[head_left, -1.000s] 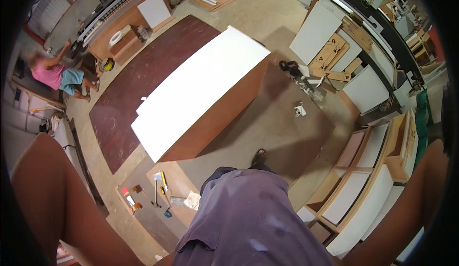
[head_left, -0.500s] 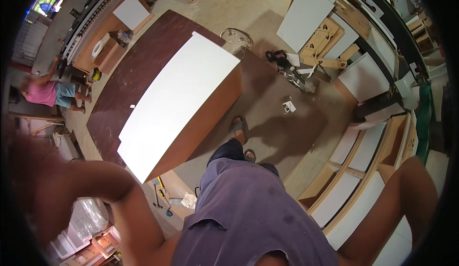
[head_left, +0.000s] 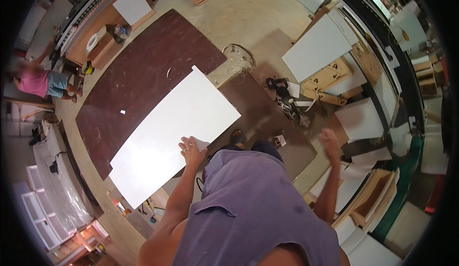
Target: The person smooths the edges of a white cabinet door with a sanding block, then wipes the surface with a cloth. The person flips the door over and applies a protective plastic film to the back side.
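Observation:
My left hand (head_left: 191, 149) rests on the near right edge of a large white-topped piece (head_left: 158, 127) with a curved side, its fingers spread. My right hand (head_left: 330, 141) is raised out to the right, touching nothing that I can make out; its fingers are blurred. Under the white piece and beyond it lies a dark maroon board (head_left: 143, 60). My sandaled foot (head_left: 236, 137) shows just below the piece's right edge. Beside its near left end a few small tools (head_left: 125, 208) lie on boards, partly hidden.
A co-worker in pink (head_left: 36, 82) stands at the far left. Black tools and scraps (head_left: 282, 98) lie on the floor to my right, before leaning white panels (head_left: 315, 48) and wooden cut-outs (head_left: 330, 75). Wooden cabinets (head_left: 373, 194) stand at lower right, a wrapped item (head_left: 67, 180) at lower left.
My arms have swung in from the frame's sides; my left hand now lies on the white piece. I stand closer to it, and its brown side is now hidden.

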{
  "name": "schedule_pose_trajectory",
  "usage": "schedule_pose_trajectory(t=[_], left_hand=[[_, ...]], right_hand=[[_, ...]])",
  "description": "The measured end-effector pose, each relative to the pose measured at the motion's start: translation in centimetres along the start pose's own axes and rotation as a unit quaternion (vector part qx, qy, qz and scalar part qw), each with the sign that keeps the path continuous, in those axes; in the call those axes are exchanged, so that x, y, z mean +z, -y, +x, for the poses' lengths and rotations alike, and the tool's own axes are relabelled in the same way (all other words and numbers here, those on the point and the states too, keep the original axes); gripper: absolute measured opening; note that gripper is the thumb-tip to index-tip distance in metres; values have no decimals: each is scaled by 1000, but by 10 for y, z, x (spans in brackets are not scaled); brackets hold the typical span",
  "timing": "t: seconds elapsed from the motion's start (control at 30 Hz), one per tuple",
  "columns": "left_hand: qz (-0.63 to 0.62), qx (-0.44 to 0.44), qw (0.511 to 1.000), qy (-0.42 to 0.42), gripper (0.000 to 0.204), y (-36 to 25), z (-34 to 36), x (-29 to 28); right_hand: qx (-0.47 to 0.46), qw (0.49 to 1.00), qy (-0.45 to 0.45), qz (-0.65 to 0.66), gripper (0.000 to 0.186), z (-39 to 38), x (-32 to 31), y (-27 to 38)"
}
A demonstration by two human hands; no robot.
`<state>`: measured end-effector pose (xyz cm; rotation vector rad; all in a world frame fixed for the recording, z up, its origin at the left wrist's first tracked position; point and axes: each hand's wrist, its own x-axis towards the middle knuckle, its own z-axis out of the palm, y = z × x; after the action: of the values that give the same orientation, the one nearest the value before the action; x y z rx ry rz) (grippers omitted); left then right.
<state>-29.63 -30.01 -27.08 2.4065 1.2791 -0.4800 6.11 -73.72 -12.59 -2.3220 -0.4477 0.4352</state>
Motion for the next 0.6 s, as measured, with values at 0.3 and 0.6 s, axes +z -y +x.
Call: schedule_pose_trajectory(t=[0.3,0.6], left_hand=[[-64,-54,996,36,92,-21,30,-28],[-178,-210,956,-101,77,-53,46,5]], right_hand=[[-98,900,396,-150,47,223,179,75],[-201,882,414,-105,41,437,321,164]])
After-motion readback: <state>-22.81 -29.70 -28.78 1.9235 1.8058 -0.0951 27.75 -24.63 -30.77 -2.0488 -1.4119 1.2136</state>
